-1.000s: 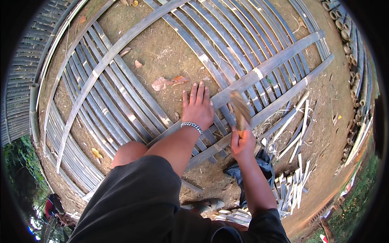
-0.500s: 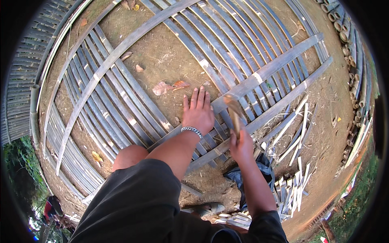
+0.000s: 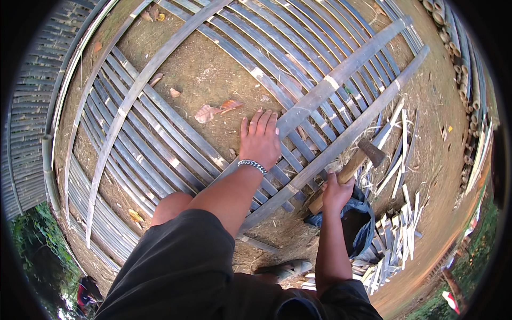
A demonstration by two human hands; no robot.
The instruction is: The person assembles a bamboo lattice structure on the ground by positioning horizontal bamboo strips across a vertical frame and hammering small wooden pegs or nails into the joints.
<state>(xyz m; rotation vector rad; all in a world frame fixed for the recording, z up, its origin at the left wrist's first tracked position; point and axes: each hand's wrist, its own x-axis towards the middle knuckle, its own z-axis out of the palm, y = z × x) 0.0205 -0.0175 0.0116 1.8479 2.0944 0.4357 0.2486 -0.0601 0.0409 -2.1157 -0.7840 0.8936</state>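
Note:
A panel of dark split-bamboo slats lies on the earth, crossed by longer bamboo strips. My left hand (image 3: 260,140), with a chain bracelet on its wrist, lies flat over a crossing strip (image 3: 341,77), fingers stretched out. In my right hand (image 3: 337,193) a hammer (image 3: 352,166) is gripped by its wooden handle, just outside the outermost strip (image 3: 368,116). The hammer's rusty metal head points to the upper right, clear of the bamboo. The handle's lower end shows below my fist. Under my left palm, the strip's surface is hidden.
A dark plastic bag (image 3: 368,214) stands open below my right hand, beside a heap of pale split pieces (image 3: 397,229). Round bamboo poles (image 3: 472,90) are stacked at the far right. Another slatted panel (image 3: 32,106) is at the left. A person (image 3: 88,293) shows at lower left.
My right hand has swung the hammer from above the crossing strip down and right, off the panel. My left hand stays on the strip. The whole view has shifted slightly.

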